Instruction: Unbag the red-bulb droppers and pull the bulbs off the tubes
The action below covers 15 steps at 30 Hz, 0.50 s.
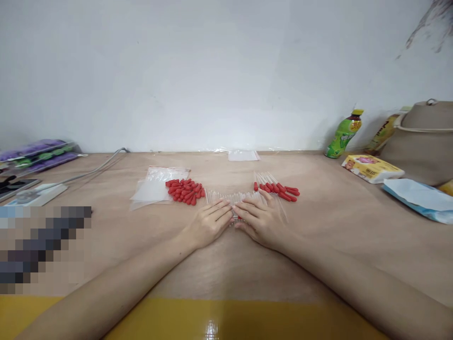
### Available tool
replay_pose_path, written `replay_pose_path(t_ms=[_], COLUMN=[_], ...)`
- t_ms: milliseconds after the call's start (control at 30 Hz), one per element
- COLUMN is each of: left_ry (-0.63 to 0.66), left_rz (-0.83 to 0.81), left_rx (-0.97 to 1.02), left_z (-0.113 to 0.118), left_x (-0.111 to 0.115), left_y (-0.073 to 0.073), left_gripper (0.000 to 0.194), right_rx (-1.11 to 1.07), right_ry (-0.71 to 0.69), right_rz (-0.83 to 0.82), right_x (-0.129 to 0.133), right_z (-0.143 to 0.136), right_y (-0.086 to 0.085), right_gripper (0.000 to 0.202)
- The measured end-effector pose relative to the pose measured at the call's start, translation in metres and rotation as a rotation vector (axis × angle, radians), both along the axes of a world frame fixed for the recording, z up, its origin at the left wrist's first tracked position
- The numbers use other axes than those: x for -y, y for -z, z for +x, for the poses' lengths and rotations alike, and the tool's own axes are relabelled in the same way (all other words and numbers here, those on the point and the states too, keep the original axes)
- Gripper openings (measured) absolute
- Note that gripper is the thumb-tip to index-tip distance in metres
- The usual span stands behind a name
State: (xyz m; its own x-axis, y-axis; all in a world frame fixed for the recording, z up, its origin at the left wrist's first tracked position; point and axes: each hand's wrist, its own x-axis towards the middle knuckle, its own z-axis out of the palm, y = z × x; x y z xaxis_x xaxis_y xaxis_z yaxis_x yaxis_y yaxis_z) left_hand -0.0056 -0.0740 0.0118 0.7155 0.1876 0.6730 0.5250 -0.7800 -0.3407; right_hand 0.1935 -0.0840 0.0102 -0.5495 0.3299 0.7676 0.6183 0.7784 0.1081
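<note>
My left hand (211, 224) and my right hand (261, 221) meet over a row of clear glass dropper tubes (220, 195). A bit of a red rubber bulb (239, 217) shows between my right thumb and fingers. My left fingers close around the end of a clear tube, mostly hidden beneath them. Left of the row lies a heap of loose red rubber bulbs (184, 190), partly over clear plastic bags (150, 191). Beyond my right hand, several glass droppers with red bulbs (283, 190) lie side by side, their tubes pointing away.
Another small plastic bag (244, 155) lies by the wall. At right are a green drink bottle (345, 134), a tissue pack (372, 168), a blue-and-white packet (419, 198) and a beige bag (417, 141). A power strip (40, 194) with a cable and purple packs (38, 153) are at left.
</note>
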Motion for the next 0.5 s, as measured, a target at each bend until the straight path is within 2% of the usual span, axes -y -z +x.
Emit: replay_pose_path(t_ms=[200, 500], left_ry=[0.037, 0.090], left_rz=[-0.028, -0.111], left_rx=[-0.039, -0.007], left_z=[-0.001, -0.002], left_x=[0.001, 0.001], left_y=[0.000, -0.002], left_gripper=[0.013, 0.015], right_rx=[-0.010, 0.071], right_ry=[-0.148, -0.191], right_rz=[0.048, 0.152], right_x=[-0.007, -0.008], right_z=[-0.001, 0.005], right_y=[0.012, 0.009], right_gripper=[0.016, 0.015])
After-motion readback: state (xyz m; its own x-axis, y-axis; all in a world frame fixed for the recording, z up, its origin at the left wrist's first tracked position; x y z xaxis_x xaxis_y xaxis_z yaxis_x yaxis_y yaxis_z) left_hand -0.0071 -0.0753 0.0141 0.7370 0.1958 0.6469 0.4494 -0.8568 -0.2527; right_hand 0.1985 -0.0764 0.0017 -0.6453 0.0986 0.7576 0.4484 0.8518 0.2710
